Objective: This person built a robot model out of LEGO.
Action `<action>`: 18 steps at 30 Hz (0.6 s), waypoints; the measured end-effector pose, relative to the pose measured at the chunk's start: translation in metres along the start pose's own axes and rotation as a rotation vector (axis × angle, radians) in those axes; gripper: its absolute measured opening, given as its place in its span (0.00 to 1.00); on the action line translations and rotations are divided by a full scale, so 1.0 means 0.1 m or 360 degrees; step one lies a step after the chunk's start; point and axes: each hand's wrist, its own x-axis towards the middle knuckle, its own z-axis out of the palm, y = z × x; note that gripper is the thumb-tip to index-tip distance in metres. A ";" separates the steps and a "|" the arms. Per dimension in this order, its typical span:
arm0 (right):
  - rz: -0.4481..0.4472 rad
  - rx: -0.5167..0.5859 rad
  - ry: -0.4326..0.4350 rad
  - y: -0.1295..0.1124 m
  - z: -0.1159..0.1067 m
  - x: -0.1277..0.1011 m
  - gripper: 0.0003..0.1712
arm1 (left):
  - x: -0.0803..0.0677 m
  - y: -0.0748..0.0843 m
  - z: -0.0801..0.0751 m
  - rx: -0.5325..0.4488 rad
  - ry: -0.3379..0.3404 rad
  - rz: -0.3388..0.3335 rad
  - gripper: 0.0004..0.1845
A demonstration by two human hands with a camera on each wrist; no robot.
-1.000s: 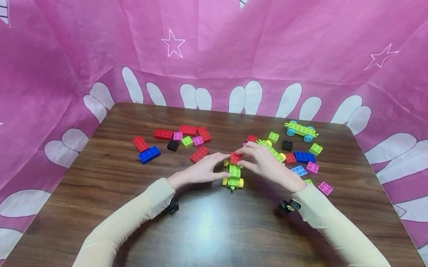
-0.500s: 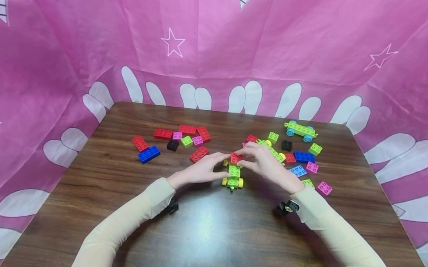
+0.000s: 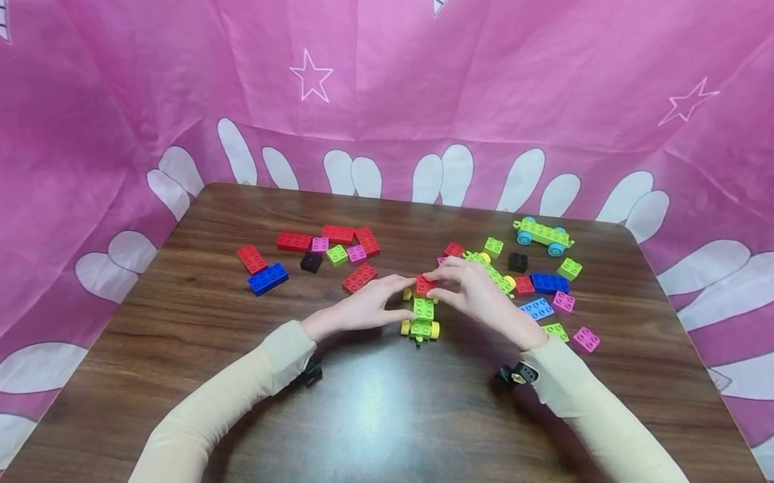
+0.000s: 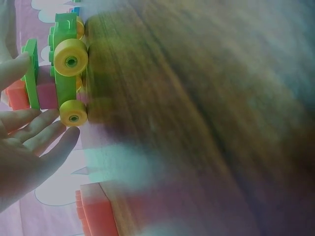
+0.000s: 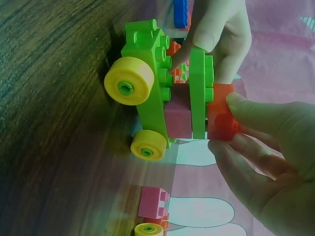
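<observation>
Hands unmoved over the last second: my right hand (image 3: 482, 296) still pinches the red brick (image 5: 221, 120) atop the green wheeled car (image 3: 422, 321) mid-table, my left hand (image 3: 364, 309) steadying it with straight fingers; seating unfinished.

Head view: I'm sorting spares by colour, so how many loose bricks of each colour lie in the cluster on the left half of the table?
red bricks: 5
pink bricks: 2
blue brick: 1
black brick: 1
green brick: 1
Total: 10
</observation>
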 end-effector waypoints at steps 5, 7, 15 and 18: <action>0.0004 0.0011 -0.0021 0.00 -0.02 0.01 0.17 | 0.00 0.00 0.00 0.0000 -0.0002 -0.0006 0.37; 0.0017 0.0017 -0.0033 -0.01 -0.02 0.02 0.17 | 0.00 0.00 0.00 -0.0001 -0.0004 -0.0007 0.37; 0.0051 -0.0001 -0.0035 -0.04 -0.01 0.05 0.16 | 0.00 0.01 0.01 0.0023 0.0002 0.0005 0.37; 0.0046 -0.0007 -0.0019 -0.05 -0.01 0.05 0.16 | 0.01 0.01 0.01 0.0046 0.0014 0.0028 0.37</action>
